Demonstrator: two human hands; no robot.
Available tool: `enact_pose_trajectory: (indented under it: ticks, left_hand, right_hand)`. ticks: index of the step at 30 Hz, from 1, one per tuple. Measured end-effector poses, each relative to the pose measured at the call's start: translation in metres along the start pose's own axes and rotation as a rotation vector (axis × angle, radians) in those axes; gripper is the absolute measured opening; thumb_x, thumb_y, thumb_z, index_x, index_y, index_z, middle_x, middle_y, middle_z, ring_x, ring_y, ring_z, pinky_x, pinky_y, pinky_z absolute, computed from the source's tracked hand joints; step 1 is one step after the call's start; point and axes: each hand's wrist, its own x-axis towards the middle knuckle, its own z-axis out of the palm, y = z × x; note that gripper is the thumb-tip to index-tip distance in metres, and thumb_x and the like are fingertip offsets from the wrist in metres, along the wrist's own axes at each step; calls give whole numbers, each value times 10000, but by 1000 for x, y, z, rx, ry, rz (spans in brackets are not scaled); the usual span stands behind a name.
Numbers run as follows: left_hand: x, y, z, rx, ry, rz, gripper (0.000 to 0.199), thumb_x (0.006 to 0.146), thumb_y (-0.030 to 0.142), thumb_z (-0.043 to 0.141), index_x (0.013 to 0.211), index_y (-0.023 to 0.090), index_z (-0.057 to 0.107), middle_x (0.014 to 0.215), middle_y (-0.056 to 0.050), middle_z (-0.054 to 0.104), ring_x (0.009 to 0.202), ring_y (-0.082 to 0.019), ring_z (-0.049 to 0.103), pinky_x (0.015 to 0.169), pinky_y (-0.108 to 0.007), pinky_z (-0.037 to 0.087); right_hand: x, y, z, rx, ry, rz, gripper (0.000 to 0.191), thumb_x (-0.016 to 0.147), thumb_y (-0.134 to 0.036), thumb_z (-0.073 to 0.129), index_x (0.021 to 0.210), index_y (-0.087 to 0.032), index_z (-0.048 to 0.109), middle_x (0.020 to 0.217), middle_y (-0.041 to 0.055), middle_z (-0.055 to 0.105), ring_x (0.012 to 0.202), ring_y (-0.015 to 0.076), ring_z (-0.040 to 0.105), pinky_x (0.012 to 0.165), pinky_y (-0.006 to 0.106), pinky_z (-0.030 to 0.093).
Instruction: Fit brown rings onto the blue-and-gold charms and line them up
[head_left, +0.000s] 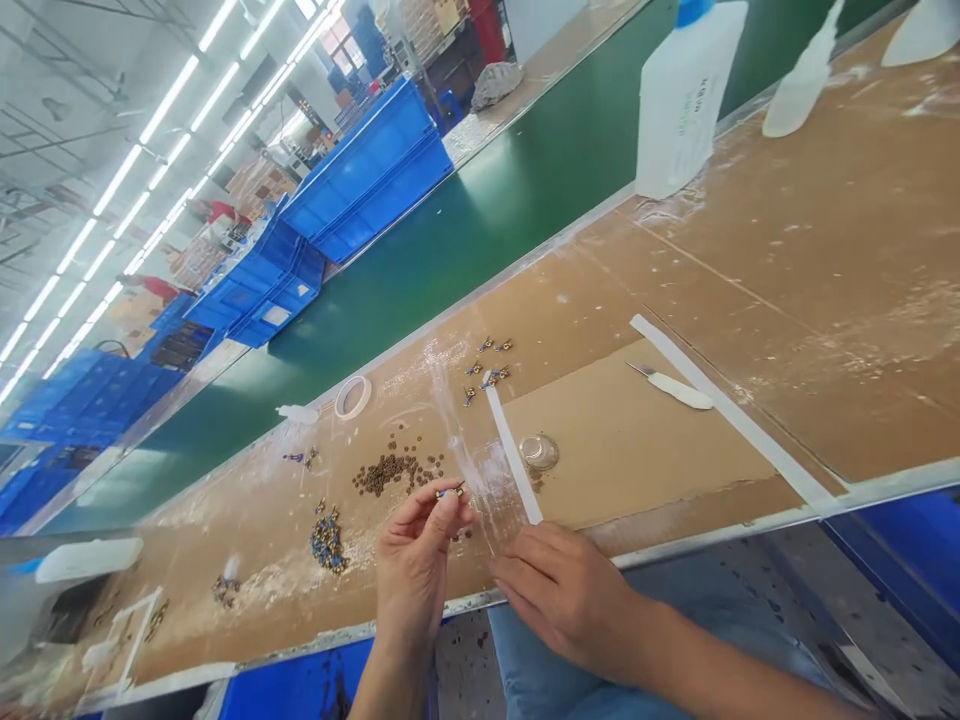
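My left hand (420,540) pinches a small blue and gold piece (450,492) between thumb and fingertips, above the brown work surface. Just to its right, my right hand (559,590) rests by the table's front edge, its fingers together and curled down; whatever its fingertips may hold is hidden. Beyond my left hand lies a scatter of small dark brown discs (390,472). A pile of blue and gold pieces (328,541) sits to the left, and several similar pieces (487,376) lie farther back. A small clear cup (539,452) stands on the cardboard.
A white-handled tool (679,390) lies on cardboard (592,430) edged by white tape strips. A tape roll (352,398) is near the green conveyor belt (420,265). A large white bottle (686,100) stands at the back right. Blue bins (375,170) line the far side; people work beyond.
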Motion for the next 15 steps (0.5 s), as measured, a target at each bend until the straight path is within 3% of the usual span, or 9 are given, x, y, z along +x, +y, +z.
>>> enact_pose_trajectory:
  ticks: [8,15]
  left_hand:
    - [6,2,19,309,-26,148,227,754,333,799,941,210,765,784,-10,745,721,-125,676,699,-213,549]
    - [14,8,35,587,-62,328,140,785,317,760,890,226,736,843,-3,754,803,-156,698,753,-248,558]
  right_hand:
    - [0,1,1,-46,-28,18,137,937,-128,483,847,-169,577,760,16,565,720,161,486,659,306,358]
    - [2,3,1,-78,6,-2,119,903,-141,516,801,-156,575,726,20,547,696,163,471,634,311,340]
